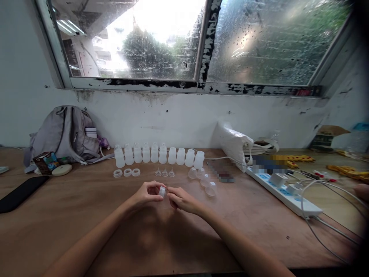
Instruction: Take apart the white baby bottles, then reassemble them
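My left hand (149,193) holds a small whitish bottle collar ring (162,191) on its side, between thumb and fingers, above the table. My right hand (181,199) is closed, its thumb and forefinger pinched at the ring's right side; what they grip is too small to make out. Behind the hands stands a row of frosted baby bottles (154,154); those on the left have nipples on top, those on the right are open. In front of them lie three collar rings (127,172), three clear nipples (164,172) and several clear domed caps (211,190).
A grey backpack (65,132), a small box (46,163) and a black phone (23,193) are on the left. To the right lie a blurred flat object (221,171), a white plastic bag (233,142) and a power strip (285,196) with cables. Another person's hand (362,191) shows far right.
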The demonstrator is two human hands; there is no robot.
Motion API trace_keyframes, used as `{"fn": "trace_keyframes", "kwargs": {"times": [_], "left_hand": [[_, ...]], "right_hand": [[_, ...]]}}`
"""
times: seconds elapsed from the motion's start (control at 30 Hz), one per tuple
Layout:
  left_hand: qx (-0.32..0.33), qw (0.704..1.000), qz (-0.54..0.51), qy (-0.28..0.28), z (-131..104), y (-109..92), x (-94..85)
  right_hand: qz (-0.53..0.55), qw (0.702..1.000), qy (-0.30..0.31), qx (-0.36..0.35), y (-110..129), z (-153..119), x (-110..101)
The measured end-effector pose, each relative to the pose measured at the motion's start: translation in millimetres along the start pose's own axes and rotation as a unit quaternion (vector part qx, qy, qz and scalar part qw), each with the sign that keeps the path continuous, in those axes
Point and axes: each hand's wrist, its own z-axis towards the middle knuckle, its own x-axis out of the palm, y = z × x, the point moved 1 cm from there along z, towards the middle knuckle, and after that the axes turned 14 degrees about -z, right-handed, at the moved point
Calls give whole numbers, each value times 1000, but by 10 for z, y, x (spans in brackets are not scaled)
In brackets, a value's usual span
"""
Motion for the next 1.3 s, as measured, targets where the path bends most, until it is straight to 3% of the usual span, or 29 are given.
{"fn": "trace_keyframes", "kwargs": {"times": [0.13,0.23,0.73,0.87,1.1,1.3], "left_hand": [[-60,998,-26,18,-13,-132,-2],[-66,996,-51,19,-17,-175,-1],[-49,995,-82,3,3,-149,-53],[-45,997,-57,3,-12,-133,-59],[53,998,8,-23,16,34,-39],[154,976,144,-46,-25,6,55]], "right_hand": [[93,994,51,18,19,-6,-42],[135,989,65,20,18,-12,-53],[122,991,41,21,60,-33,-75],[129,991,8,17,-12,-2,-65],[139,987,-57,61,-164,66,-36],[227,967,-95,62,-206,100,20]]}}
